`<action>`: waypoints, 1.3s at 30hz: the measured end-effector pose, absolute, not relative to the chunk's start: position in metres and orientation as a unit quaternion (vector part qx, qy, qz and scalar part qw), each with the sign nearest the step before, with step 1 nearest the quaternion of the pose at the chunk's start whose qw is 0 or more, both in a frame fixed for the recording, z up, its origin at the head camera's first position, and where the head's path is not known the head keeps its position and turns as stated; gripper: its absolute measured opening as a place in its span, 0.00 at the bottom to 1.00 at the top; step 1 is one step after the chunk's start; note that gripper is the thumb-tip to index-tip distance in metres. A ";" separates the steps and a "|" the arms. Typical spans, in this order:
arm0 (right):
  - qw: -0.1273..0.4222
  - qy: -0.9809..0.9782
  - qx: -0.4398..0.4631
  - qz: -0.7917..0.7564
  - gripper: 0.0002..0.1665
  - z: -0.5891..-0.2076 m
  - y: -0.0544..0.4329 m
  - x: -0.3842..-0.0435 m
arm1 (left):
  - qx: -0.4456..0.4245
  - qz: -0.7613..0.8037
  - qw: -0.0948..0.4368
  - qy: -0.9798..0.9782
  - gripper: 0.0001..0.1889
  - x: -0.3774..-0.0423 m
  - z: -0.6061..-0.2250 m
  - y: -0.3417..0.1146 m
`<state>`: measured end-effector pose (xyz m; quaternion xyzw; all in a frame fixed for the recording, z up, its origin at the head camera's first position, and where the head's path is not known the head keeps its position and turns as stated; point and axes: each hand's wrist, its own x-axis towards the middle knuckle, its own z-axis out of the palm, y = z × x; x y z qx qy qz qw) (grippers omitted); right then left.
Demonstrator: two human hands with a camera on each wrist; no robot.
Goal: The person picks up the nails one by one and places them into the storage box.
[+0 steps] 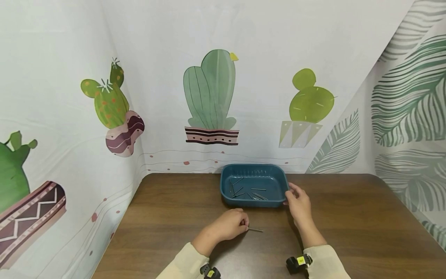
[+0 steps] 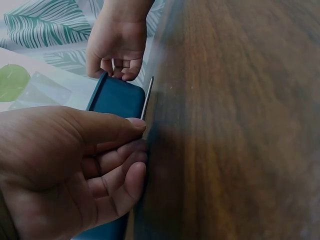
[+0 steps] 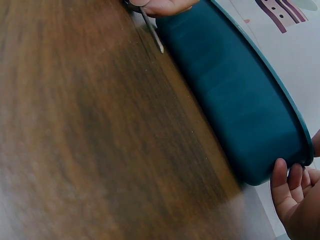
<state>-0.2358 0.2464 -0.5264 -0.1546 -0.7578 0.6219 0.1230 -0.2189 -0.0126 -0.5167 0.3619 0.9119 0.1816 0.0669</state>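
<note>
Nail [image 1: 255, 230] pinched at L hand [image 1: 228, 224] fingertips [image 2: 136, 123] (R hand [image 1: 299, 203] grips tray [image 1: 225, 186])

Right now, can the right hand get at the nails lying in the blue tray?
Probably yes: the right hand already grips the blue tray at its corner, the tray is uncovered, and nothing lies over the nails.

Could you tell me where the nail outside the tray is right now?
In the head view, the nail lies on the table just in front of the teal tray, its end pinched by the left hand.
</note>
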 end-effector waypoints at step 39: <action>0.123 -0.763 -0.157 0.615 0.27 -0.526 0.245 -0.236 | 0.346 0.306 0.029 0.887 0.02 -0.223 -0.504 -0.013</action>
